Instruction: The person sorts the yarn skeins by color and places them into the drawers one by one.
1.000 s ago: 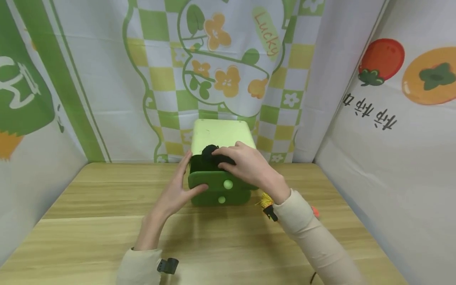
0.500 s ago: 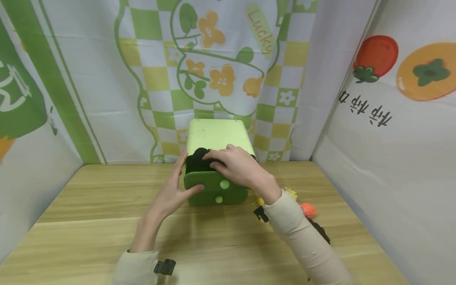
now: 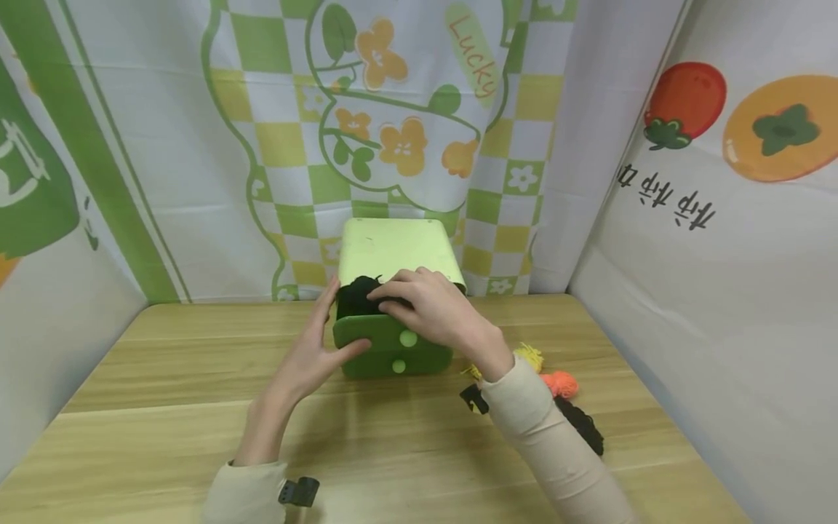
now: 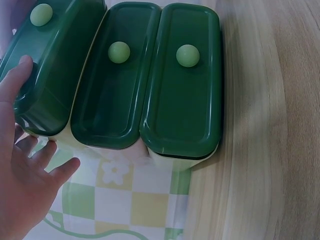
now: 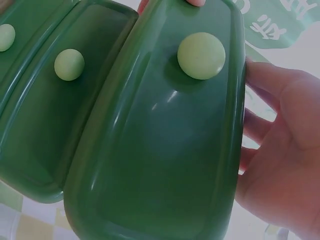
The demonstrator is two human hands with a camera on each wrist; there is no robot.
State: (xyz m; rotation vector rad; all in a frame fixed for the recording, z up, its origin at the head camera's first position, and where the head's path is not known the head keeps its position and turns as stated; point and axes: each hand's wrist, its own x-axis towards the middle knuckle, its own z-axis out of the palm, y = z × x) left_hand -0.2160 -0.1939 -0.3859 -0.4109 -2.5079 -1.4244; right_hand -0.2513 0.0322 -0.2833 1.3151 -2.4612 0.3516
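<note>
Your left hand (image 3: pixel 313 356) steadies the pulled-out top drawer (image 3: pixel 374 340) of the light green plastic drawer box (image 3: pixel 393 251) with straight fingers while your right hand (image 3: pixel 428 309) presses black yarn (image 3: pixel 356 294) down into it, fingers curled over it.

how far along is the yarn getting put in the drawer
In hand: the top drawer is pulled out, and the right hand presses black yarn into it while the left hand steadies its end. Left: yellow, orange and more black yarn lie on the table.
</note>
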